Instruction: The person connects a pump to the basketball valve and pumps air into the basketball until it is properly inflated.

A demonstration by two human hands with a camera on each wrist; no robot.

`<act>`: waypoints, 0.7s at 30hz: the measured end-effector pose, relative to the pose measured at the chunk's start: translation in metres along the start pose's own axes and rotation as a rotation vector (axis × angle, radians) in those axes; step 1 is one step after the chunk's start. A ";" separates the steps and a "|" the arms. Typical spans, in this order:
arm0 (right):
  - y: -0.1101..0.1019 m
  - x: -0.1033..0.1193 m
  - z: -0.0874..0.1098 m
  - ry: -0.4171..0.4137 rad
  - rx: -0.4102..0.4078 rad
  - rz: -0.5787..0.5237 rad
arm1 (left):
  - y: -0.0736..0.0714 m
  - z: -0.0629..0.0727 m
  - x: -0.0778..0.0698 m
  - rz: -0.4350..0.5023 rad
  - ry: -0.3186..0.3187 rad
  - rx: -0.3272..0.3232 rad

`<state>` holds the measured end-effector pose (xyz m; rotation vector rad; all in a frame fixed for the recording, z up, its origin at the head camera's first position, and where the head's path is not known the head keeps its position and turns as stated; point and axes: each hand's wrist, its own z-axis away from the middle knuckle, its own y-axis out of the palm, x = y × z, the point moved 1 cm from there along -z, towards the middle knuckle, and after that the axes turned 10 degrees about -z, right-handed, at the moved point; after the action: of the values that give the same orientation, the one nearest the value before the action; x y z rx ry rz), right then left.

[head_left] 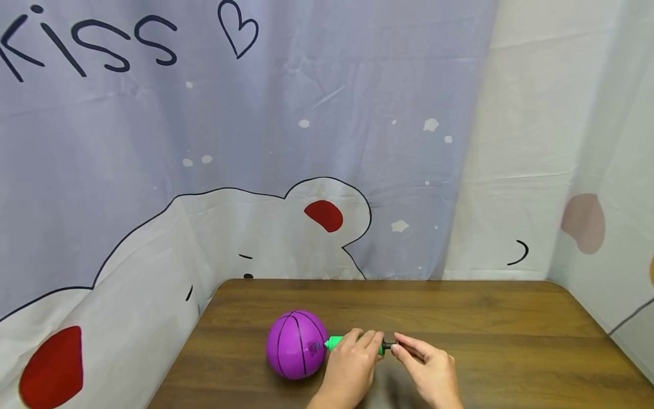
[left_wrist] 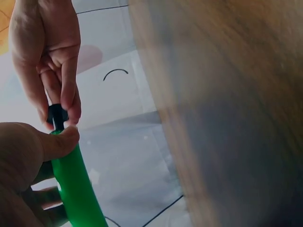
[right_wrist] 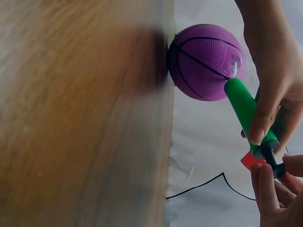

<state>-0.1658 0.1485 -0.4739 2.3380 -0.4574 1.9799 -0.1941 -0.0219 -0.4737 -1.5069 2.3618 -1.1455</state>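
A purple ball (head_left: 295,345) with black seam lines rests on the wooden table. The front end of a green hand pump (head_left: 334,342) meets the ball's right side; whether its needle is inside cannot be seen. My left hand (head_left: 352,363) grips the pump's green barrel (left_wrist: 78,189), fingers wrapped round it. At the other end, my right hand (head_left: 429,369) pinches the black pump handle (right_wrist: 278,169) between thumb and fingers. A short length of black rod (right_wrist: 268,153) shows between barrel and handle in the right wrist view.
The brown wooden table (head_left: 511,341) reaches to a printed curtain (head_left: 409,113) at the back. More pale fabric (head_left: 613,170) hangs along the right side, and the cloth also runs down the left edge.
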 end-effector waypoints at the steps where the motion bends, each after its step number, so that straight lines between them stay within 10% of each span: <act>1: -0.001 0.001 0.000 0.000 -0.001 -0.003 | 0.000 0.000 0.000 0.015 -0.004 0.006; 21: -0.067 0.007 -0.001 0.063 -0.081 0.117 | -0.001 0.005 0.018 0.074 -0.043 0.029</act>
<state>-0.1493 0.2112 -0.4564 2.2429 -0.6711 2.0356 -0.1999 -0.0391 -0.4712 -1.4081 2.3413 -1.1144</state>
